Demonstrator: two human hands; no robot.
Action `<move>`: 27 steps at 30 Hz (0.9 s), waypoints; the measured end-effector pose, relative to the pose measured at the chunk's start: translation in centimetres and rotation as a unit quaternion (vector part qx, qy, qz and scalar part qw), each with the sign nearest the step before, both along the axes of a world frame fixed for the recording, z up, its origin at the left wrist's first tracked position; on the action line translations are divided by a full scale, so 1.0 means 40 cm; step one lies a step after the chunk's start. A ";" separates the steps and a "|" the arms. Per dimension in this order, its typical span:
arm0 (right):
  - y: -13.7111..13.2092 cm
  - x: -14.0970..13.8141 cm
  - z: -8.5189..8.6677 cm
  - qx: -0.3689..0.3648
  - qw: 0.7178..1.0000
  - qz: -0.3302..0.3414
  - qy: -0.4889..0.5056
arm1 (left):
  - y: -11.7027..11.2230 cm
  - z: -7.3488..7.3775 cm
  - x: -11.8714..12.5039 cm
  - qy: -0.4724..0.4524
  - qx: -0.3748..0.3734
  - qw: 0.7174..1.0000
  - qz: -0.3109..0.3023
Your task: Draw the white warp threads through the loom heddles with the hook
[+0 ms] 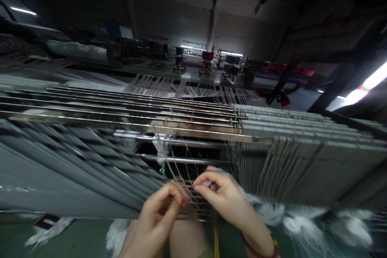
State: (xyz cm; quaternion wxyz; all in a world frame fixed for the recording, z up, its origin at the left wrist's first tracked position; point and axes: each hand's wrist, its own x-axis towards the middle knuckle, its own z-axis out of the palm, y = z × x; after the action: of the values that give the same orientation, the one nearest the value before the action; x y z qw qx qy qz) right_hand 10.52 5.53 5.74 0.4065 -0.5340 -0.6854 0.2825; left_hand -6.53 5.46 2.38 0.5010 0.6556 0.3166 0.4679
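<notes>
My left hand is closed in a pinch at the lower ends of pale threads, which hang down from a rack of metal bars. Just to its right, my right hand pinches a thread between thumb and forefinger, with something whitish partly hidden in its curled fingers. The two hands are close but apart. Above them, a white tied bundle with a green bit below it hangs from the lowest long bar. The exact fingertip contact is blurred.
Dense grey strips slope along the left, and a thick row of grey thread-like strips hangs at the right. White thread waste lies low on the right. Wheeled racks and a large roll stand farther back.
</notes>
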 end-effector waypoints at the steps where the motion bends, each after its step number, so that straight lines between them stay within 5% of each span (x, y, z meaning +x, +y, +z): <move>1: 0.001 0.000 -0.005 0.005 1.000 -0.019 0.000 | 0.004 -0.001 -0.003 -0.033 -0.035 0.999 0.007; 6: -0.006 -0.005 -0.005 0.021 0.999 -0.029 -0.026 | -0.001 0.006 -0.014 -0.055 -0.061 0.997 -0.012; 11: -0.012 -0.010 0.020 0.022 0.998 -0.009 -0.055 | -0.005 0.014 -0.020 -0.121 -0.040 0.990 0.060; 16: -0.005 -0.026 0.031 0.022 0.994 -0.022 -0.103 | -0.019 0.013 -0.001 -0.065 0.001 0.997 -0.031; 21: -0.010 -0.004 0.025 0.008 0.994 -0.020 -0.110 | -0.008 0.013 -0.019 -0.134 -0.051 0.990 0.004; 27: -0.007 -0.016 0.031 0.010 0.990 -0.033 -0.137 | -0.008 0.015 -0.013 -0.089 -0.057 0.993 -0.046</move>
State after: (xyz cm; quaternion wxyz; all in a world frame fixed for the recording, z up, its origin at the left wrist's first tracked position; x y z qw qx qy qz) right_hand 9.86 5.24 6.96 0.3236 -0.5856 -0.7195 0.1861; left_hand -7.06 5.14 3.00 0.5845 0.5961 0.2661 0.4819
